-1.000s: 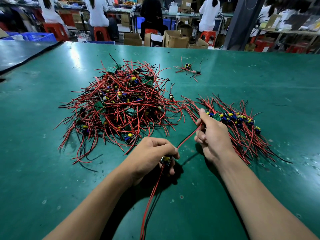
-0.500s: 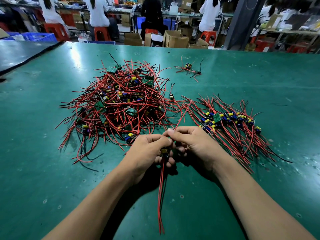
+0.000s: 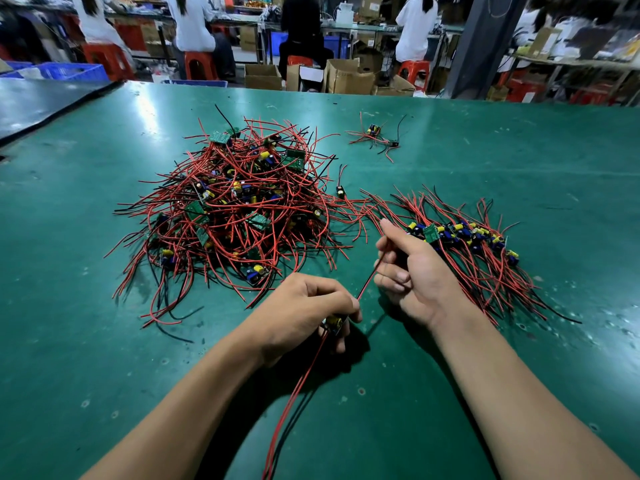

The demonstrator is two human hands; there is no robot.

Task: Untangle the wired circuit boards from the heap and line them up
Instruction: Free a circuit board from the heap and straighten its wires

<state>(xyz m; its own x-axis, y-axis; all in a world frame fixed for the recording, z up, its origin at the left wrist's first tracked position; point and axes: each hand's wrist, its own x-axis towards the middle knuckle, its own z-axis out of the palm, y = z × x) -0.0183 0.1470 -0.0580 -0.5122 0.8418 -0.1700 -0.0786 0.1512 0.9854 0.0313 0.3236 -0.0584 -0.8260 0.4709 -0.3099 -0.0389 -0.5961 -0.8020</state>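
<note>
Trailing toward the near edge of the table [image 3: 104,393], two thin insulated leads [image 3: 294,403], one red and one black, run out from under the left hand [image 3: 301,313].

Table surface: green mat, smooth, faintly glossy, pocked with small round marks.

Left hand: fingers curled, gripping a small circuit board [image 3: 334,322]. Only a yellow cylindrical capacitor and a sliver of the board show between the fingers.

From that board a single red wire [image 3: 369,278] runs straight and taut, up and to the right, into the right hand [image 3: 415,275].

Right hand: fingers curled round the wire, holding it just above the mat.

Just beyond the right hand lies the sorted row [image 3: 464,237]. Its boards sit side by side in a line, blue and yellow components uppermost, one green board face showing. Their wires fan out on both sides, mostly red with a few black.

Left of centre sits the heap [image 3: 235,209], a loose tangled mound of red wire with some black strands. Green rectangular boards poke out of it at odd angles, with yellow capacitors dotted through it.

A lone board [image 3: 341,192] lies between the heap and the row.

Further back and well apart is a small cluster [image 3: 375,135] of wired boards.

Past the far table edge are open cardboard boxes [image 3: 349,77], red stools [image 3: 199,64], blue crates [image 3: 65,71] and seated people [image 3: 192,22] with their backs to the table.
</note>
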